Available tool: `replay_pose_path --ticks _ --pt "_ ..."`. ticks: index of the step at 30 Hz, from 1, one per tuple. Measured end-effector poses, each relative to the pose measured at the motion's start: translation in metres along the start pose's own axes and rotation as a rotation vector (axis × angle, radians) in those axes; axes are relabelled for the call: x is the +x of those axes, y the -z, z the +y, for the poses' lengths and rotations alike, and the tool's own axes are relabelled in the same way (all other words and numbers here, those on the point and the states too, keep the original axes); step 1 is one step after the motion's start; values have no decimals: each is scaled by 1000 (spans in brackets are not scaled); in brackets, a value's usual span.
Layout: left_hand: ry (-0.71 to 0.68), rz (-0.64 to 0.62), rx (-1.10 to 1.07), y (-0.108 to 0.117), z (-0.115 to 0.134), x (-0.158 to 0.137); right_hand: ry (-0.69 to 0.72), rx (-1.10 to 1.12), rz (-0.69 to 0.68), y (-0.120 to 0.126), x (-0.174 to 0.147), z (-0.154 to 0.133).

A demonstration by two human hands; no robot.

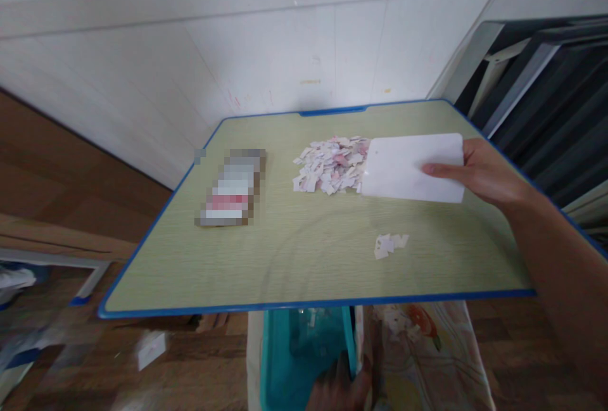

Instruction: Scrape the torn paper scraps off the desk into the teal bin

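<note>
My right hand grips a flat white rectangular card at its right end, thumb on top. The card's left edge meets a pile of torn paper scraps, mostly white with some pink, and covers part of its right side. A few loose scraps lie apart, nearer the table's front edge. Below the tabletop, my left hand is closed on the right rim of a teal plastic tray. Its fingers are partly in shadow. Something clear sits inside the tray, its kind hard to make out.
The pale green table has a blue rim and stands against a white wall. A blurred-out flat object lies on its left. Dark folded panels lean at right. Below is a patterned cloth with scraps; a paper piece lies on the floor.
</note>
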State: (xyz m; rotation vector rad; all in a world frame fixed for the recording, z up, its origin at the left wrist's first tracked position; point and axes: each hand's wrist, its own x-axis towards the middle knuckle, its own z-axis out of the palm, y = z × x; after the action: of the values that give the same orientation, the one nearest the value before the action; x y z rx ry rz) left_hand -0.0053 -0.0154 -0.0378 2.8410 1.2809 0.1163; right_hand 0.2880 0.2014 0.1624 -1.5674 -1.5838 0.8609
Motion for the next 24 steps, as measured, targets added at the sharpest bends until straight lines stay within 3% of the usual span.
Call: replay_pose_path --ticks 5,10,14,21,24 --pt "-1 16 27 -4 1 -2 13 10 52 0 -2 -2" --pt "56 3 19 -5 2 -3 -2 -1 -51 -2 -1 -1" --pt "-1 -2 11 -2 1 -1 10 22 -104 -6 0 0" --pt "1 31 2 2 1 1 15 93 -306 -34 -2 -11" --pt "3 48 14 7 2 3 2 126 -321 -39 -3 -12"
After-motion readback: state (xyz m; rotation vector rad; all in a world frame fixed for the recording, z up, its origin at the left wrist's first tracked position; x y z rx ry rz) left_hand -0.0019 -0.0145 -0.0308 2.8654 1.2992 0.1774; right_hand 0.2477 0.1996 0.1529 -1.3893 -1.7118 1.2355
